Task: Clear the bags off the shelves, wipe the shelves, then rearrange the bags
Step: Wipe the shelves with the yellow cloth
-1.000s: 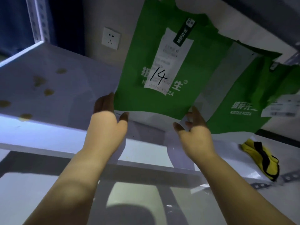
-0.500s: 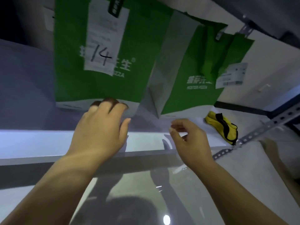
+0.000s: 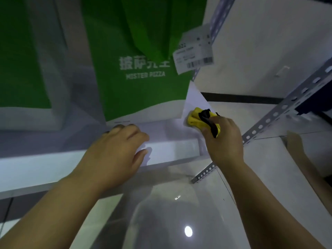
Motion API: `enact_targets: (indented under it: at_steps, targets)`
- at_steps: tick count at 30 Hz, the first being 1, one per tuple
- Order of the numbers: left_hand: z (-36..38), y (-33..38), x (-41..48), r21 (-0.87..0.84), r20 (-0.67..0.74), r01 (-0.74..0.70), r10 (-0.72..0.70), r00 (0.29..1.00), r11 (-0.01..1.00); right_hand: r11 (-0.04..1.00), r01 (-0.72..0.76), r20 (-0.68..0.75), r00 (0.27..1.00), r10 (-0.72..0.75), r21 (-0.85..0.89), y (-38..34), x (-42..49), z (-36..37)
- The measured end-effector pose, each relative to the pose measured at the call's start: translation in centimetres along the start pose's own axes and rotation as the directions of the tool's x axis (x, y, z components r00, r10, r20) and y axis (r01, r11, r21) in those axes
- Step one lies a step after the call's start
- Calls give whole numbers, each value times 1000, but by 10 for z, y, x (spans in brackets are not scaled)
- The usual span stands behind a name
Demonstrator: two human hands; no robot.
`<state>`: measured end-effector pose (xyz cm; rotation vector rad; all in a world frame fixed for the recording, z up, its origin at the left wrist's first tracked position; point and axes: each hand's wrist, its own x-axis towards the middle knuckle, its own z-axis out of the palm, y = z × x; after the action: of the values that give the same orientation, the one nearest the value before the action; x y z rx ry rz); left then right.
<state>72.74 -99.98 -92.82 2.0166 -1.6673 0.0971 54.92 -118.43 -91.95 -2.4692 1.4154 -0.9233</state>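
I see the green MISTER PIZZA bag (image 3: 143, 51), white-based, receipt (image 3: 195, 51) attached, upright on the shelf (image 3: 170, 149); my left hand (image 3: 115, 155) rests before it, fingers released; my right hand (image 3: 224, 141) fingers grasp the yellow, black-trimmed cloth (image 3: 194, 121) at its corner

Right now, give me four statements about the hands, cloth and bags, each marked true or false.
1. The right hand grips the yellow cloth. True.
2. The left hand lifts the green bag off the shelf. False: it rests on the shelf at the bag's base.
3. A receipt hangs on the green bag. True.
4. Only one bag is on the shelf. False: a second green bag stands to its left.
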Motion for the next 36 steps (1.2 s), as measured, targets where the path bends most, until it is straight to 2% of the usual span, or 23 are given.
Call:
enact_targets:
  at_steps: [4,7,9,12,17,22,26,30,36]
  targets:
    - [27,20,13,-38,35,51,-50,998,998,990,24,147,989,-3,-140,33,35,11]
    - [34,24,19,-43,61,85,-82,995,995,974,10,337,939,68,-224,47,48,25]
    - [37,23,22,-58,66,110,-106,992,992,966,17,415,905,95,-259,52,50,37]
    - [42,23,25,-67,78,114,-109,991,991,946,71,342,939,44,-317,56,48,45]
    - [46,31,27,-91,49,80,-76,996,993,925,65,254,966,35,-375,55,43,42]
    - [44,33,10,-85,48,28,-24,999,996,908,85,264,964,30,-411,37,19,28]
    - [30,20,-19,20,82,-60,58,995,998,932,94,316,949,24,-351,13,-12,12]
    - [6,-11,-50,87,94,-89,80,992,992,980,74,431,902,14,-185,-23,-47,-5]
    - [-58,-61,-96,166,34,-24,18,999,986,973,224,491,842,-223,57,-120,-91,1]
